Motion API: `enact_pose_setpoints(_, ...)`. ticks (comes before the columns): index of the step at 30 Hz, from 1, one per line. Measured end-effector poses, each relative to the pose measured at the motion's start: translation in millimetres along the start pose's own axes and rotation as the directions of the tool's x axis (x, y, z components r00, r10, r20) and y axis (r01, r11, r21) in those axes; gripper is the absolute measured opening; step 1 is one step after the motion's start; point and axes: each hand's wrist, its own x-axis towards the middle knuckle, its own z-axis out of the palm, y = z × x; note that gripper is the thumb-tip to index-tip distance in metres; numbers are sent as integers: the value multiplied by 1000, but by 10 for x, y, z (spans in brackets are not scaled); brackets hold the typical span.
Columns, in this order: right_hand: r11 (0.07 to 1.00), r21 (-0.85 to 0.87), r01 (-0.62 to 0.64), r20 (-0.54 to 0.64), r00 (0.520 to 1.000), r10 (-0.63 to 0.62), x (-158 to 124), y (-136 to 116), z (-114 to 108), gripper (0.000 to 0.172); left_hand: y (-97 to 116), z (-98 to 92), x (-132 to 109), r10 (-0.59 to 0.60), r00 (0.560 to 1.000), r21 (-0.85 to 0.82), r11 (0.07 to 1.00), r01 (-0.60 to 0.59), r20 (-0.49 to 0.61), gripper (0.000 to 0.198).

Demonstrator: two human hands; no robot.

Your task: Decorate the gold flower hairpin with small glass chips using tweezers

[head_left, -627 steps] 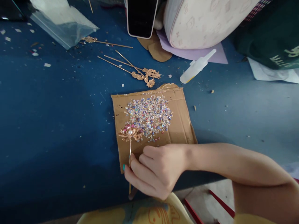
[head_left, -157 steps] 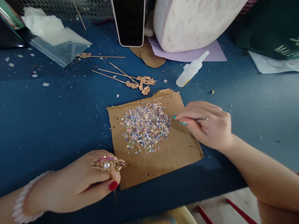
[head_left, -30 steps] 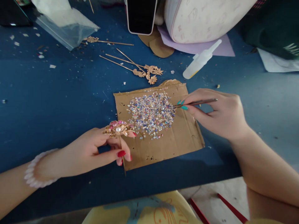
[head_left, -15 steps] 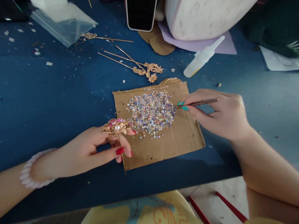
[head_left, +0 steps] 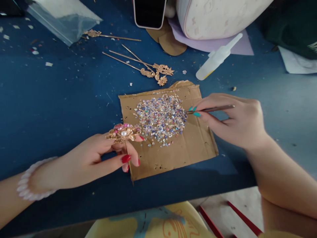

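- The left hand [head_left: 96, 160] grasps an ornamented pin [head_left: 123, 133] by its stem, between thumb and fingers; a pale beaded bracelet [head_left: 26, 181] circles that wrist.
- The pin's golden head, with a white pearl and pink stones, is uppermost, over the left edge of the cardboard [head_left: 190, 148]; its stem points down toward the person.
- The right hand [head_left: 237, 122] pinches a slim metal tool [head_left: 219, 107], its tip at the right edge of the chip pile [head_left: 160, 115]; whether it grips a chip is too small to tell.
- The chips, mostly white and blue with some pink, lie spread on the cardboard.
- Beyond the cardboard, three golden pins [head_left: 162, 68] lie with stems crossing; another pin [head_left: 119, 37] lies near a clear plastic bag [head_left: 65, 24].
- A translucent bottle [head_left: 214, 62] lies on the blue table [head_left: 61, 99], near a lilac sheet [head_left: 241, 44].
- A phone [head_left: 150, 13] is at the far side, beside a white bag [head_left: 223, 16].
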Motion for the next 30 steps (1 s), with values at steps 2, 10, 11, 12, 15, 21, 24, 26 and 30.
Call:
enact_pose_setpoints(2,1000,3,-4,3,1000,4,1,-2,-2,15,8,10,7,7,1000,-10,1000,-7,-22,25)
enact_pose_setpoints(10,1000,3,-16,0,1000,16,10,-21,-7,14,25,-35,6,-37,997,5,999,37,61,25)
enact_pose_setpoints(11,1000,3,-15,-4,1000,15,11,-24,-6,14,30,-43,8,-42,997,-6,999,43,70,25)
enact_pose_setpoints(12,1000,4,-17,-6,1000,17,12,-27,-4,14,35,-49,11,-43,996,-20,999,44,73,26)
enact_pose_setpoints(15,1000,10,-26,-2,1000,26,15,-33,-2,15,49,-46,15,-39,996,-44,998,43,77,27)
enact_pose_setpoints(21,999,17,-27,-24,999,27,18,-21,-12,14,45,-25,9,-42,999,-38,998,43,28,27)
enact_pose_setpoints(24,999,33,-12,-39,999,13,20,-17,-15,13,36,-25,20,-19,998,-40,999,21,57,28)
enact_pose_setpoints(26,998,64,-9,-56,998,13,16,-22,-15,12,35,-21,31,-7,998,-46,999,10,62,29)
enact_pose_setpoints(30,976,211,-61,-97,992,83,-10,-60,-3,14,47,-11,40,-12,999,-30,999,13,33,29)
